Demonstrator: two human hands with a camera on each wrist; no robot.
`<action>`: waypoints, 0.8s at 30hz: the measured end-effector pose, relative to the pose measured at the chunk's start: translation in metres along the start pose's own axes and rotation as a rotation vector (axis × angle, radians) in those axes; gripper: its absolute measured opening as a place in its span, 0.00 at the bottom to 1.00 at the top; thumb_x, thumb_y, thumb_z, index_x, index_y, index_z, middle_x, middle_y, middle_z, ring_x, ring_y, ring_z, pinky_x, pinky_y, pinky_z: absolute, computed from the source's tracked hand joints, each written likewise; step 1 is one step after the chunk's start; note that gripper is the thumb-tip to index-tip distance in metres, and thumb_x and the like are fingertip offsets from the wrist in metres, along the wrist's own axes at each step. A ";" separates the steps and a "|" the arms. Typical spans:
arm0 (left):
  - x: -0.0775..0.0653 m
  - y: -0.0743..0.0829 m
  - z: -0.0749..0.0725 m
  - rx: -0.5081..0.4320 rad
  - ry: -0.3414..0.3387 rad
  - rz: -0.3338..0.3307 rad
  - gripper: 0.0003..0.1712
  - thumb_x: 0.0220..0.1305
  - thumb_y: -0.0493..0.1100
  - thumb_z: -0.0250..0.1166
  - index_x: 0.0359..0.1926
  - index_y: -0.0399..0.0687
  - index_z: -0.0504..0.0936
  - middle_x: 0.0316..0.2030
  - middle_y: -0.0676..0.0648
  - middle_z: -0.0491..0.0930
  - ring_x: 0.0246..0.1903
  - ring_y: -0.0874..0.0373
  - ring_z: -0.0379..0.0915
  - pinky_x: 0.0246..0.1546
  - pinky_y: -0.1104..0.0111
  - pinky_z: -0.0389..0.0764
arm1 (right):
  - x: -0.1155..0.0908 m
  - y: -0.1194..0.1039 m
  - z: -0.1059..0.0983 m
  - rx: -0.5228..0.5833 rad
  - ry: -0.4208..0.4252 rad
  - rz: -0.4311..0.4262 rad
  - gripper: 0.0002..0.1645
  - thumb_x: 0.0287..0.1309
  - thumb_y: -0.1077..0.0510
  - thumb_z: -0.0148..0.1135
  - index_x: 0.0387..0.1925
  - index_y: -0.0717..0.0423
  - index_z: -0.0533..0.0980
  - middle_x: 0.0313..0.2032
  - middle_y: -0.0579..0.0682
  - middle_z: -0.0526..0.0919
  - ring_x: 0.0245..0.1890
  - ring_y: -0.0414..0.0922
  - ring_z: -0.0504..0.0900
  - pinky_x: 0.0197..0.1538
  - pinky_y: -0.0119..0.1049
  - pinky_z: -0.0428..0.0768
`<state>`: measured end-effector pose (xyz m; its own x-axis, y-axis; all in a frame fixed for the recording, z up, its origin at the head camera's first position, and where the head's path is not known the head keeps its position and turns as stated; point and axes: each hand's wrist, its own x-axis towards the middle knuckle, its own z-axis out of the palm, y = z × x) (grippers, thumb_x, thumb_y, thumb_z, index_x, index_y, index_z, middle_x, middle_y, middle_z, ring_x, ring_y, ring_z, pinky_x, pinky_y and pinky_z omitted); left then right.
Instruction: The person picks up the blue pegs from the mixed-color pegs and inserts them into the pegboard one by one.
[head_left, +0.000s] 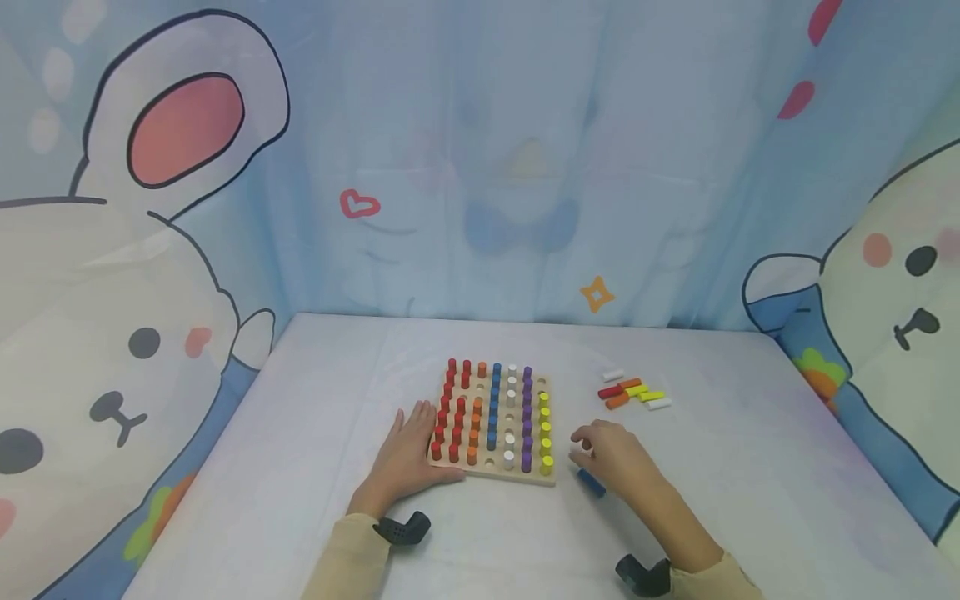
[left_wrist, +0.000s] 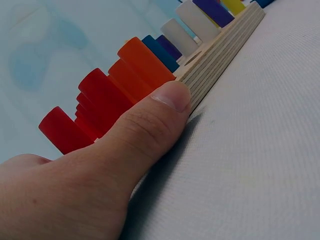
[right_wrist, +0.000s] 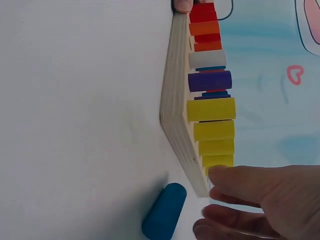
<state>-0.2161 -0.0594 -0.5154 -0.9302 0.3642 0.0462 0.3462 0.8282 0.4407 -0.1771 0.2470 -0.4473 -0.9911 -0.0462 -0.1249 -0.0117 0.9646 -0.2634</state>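
Note:
A wooden pegboard (head_left: 495, 473) holds rows of coloured pegs: red, orange, blue, white, purple and yellow. Several holes show no peg. My left hand (head_left: 408, 454) rests against the board's near left corner; its thumb (left_wrist: 155, 117) lies straight along the front edge beside the red and orange pegs. To the right of the board, my right hand (head_left: 615, 458) hovers with loosely bent fingers, a gap between thumb and fingertips and no peg visible in it. Beneath that hand a blue peg (right_wrist: 165, 212) lies on its side on the table, apart from the board.
Beyond my right hand, several loose pegs lie in a small pile, among them a red peg (head_left: 611, 392), a yellow peg (head_left: 652, 396) and a white peg (head_left: 659, 404). A white cloth (head_left: 315, 367) covers the table. A printed curtain (head_left: 420, 250) hangs behind it.

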 end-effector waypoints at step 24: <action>0.001 -0.003 0.003 0.001 0.010 0.004 0.70 0.39 0.81 0.62 0.74 0.45 0.50 0.74 0.46 0.50 0.75 0.54 0.39 0.75 0.52 0.40 | -0.007 0.002 0.011 -0.115 -0.116 -0.005 0.12 0.47 0.58 0.72 0.36 0.53 0.81 0.28 0.46 0.79 0.29 0.40 0.76 0.36 0.37 0.81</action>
<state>-0.2174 -0.0598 -0.5193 -0.9300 0.3631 0.0570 0.3499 0.8272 0.4397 -0.1691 0.2465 -0.4578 -0.9690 -0.0748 -0.2355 -0.0388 0.9873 -0.1538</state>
